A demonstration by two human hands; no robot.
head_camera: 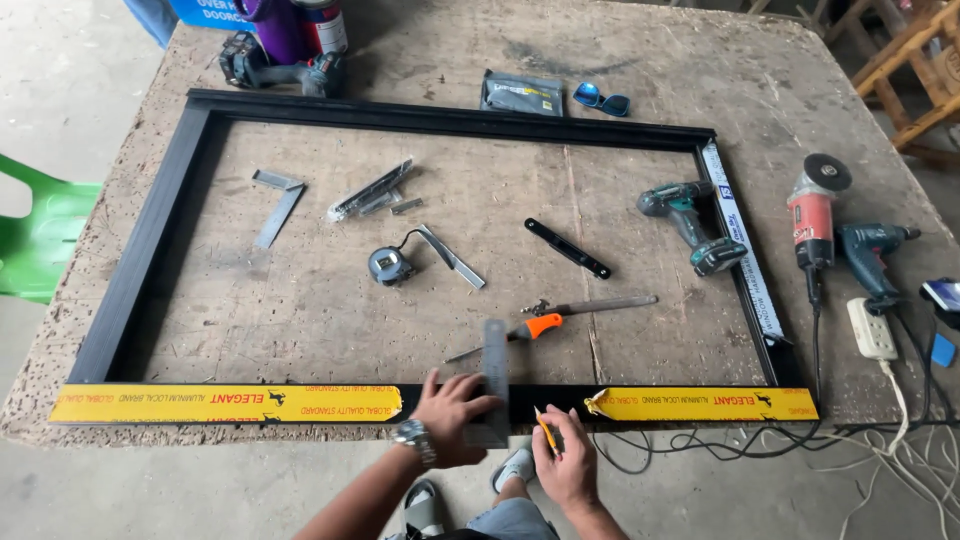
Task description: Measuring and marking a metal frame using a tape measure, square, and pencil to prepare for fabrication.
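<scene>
At the bottom centre of the frame, the left hand point(447, 413) lies spread, fingers point(470, 389) flat, pressing a grey metal try square point(495, 385) down onto the near rail of a large black rectangular aluminium frame point(150, 235); a wristwatch point(413, 436) sits on that wrist. Just to the right, the right hand point(565, 455) has its fingers closed around a yellow pencil point(544, 428), whose tip points at the bare black stretch of rail beside the square's blade. On either side of that bare stretch the rail is covered with yellow protective film point(225, 403), peeled back at both ends of the gap.

The frame lies flat on a worn chipboard tabletop point(640, 60), filling most of it. Inside the frame, just above the hands, lies an orange-handled screwdriver point(520, 333); further up are a grey tape measure point(389, 265), a black flat bar point(567, 248) and a teal cordless drill point(690, 222). At the right of the frame, outside the rail, rest a red angle grinder point(812, 215) and a white power strip point(872, 330).
</scene>
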